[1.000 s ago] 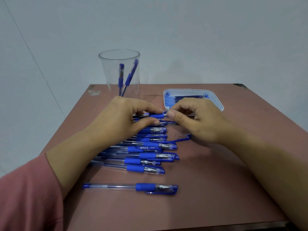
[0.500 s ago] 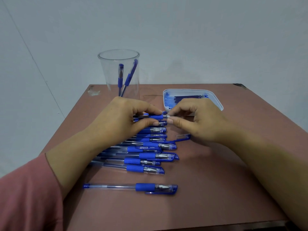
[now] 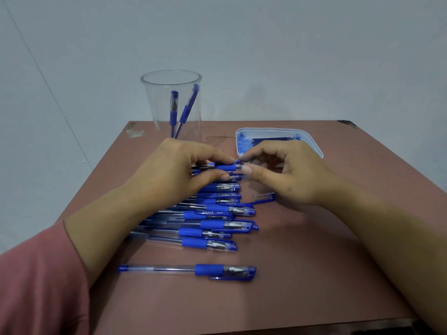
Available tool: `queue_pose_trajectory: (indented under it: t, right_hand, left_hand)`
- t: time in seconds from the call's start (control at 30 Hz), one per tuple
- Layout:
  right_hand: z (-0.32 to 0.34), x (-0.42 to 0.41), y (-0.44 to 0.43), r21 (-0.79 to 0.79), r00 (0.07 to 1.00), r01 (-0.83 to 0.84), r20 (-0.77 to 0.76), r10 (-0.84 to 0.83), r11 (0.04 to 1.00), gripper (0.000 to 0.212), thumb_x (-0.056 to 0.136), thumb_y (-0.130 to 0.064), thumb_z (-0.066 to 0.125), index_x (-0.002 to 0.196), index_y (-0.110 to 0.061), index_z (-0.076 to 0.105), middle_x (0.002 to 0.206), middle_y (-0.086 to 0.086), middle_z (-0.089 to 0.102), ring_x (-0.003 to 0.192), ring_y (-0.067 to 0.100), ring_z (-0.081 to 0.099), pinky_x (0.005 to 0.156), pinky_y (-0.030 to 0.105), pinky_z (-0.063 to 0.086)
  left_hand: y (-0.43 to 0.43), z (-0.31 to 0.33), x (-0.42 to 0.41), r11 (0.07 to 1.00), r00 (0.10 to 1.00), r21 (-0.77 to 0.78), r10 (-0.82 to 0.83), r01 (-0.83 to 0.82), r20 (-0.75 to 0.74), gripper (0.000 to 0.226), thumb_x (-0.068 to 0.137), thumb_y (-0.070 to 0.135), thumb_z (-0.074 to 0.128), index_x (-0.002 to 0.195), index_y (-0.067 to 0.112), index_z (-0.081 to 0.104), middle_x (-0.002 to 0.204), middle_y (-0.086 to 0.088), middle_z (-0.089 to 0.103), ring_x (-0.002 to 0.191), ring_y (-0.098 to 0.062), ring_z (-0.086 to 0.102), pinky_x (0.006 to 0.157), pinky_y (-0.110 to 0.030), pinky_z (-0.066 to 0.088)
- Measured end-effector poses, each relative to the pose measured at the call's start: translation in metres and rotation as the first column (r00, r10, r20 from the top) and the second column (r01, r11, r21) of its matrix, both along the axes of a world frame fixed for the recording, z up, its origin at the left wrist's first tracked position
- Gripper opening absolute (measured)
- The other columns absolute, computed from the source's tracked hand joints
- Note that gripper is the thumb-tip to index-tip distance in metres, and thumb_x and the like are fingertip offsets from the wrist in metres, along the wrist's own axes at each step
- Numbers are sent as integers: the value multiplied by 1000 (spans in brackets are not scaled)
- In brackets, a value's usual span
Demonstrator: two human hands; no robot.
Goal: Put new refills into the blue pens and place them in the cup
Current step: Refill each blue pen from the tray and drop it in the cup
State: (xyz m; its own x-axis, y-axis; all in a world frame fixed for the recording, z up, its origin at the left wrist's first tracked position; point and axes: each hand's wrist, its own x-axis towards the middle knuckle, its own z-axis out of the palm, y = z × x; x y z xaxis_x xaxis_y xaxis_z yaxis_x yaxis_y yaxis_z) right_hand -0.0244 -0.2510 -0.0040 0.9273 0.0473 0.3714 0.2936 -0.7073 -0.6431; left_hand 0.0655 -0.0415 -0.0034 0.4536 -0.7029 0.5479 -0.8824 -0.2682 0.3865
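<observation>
Clear cup (image 3: 150, 107) holds two blue pens (image 3: 173, 110); white tray (image 3: 312, 144) holds refills (image 3: 271, 140).

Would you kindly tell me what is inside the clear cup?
Two blue pens lean inside the clear cup. Their lowest ends are hidden behind the left hand.

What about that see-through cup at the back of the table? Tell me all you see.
The cup is tall, round and clear, plastic by its look, widening to an open rim. It stands upright near the far edge of the table, left of the white tray. Two blue pens stand inside: one nearly upright, the other leaning right against the wall. The left hand and right hand do not touch it.
</observation>
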Motion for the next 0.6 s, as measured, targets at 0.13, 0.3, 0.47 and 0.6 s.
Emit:
queue_pose_trajectory:
  t: [0.13, 0.3, 0.47, 0.6]
  right_hand:
    - [-1, 2, 0, -61, 1000, 19, -21, -20, 998, 11, 89, -38, 63, 86, -31, 71, 78, -10, 70, 73, 7, 64, 67, 24, 50]
    - [-1, 3, -2, 6, 999, 36, 1, -36, 999, 17, 82, -24, 75, 83, -38, 65, 78, -7, 68, 73, 7, 62, 68, 15, 49]
    - [5, 2, -17, -171, 993, 99, -44, -108, 980, 28, 86, -19, 70, 81, -45, 61, 87, -16, 65, 83, 1, 60, 77, 19, 49]
    - [8, 0, -16, -391, 983, -9, -170, -62, 920, 19, 92, -18, 61, 97, -35, 68, 94, -20, 58, 91, 0, 56, 80, 15, 42]
  left_hand:
    - [0, -1, 0, 1000, 1000, 2, -4, 4, 14, 33, 76, 50, 63, 104, 36, 72, 76, 37, 57, 78, 5, 64, 71, -12, 50]
    - [1, -1, 2, 999, 999, 25, 47, -46, -5, 26, 77, 42, 70, 102, 39, 72, 70, 38, 58, 77, 6, 62, 67, -9, 47]
    - [2, -1, 5, 995, 996, 51, 86, -85, -16, 26, 77, 41, 72, 102, 45, 70, 69, 46, 53, 82, 10, 59, 66, -2, 43]
    - [2, -1, 5, 994, 996, 56, 90, -89, -6, 26, 77, 38, 73, 103, 42, 71, 71, 39, 54, 83, 7, 60, 65, -4, 43]
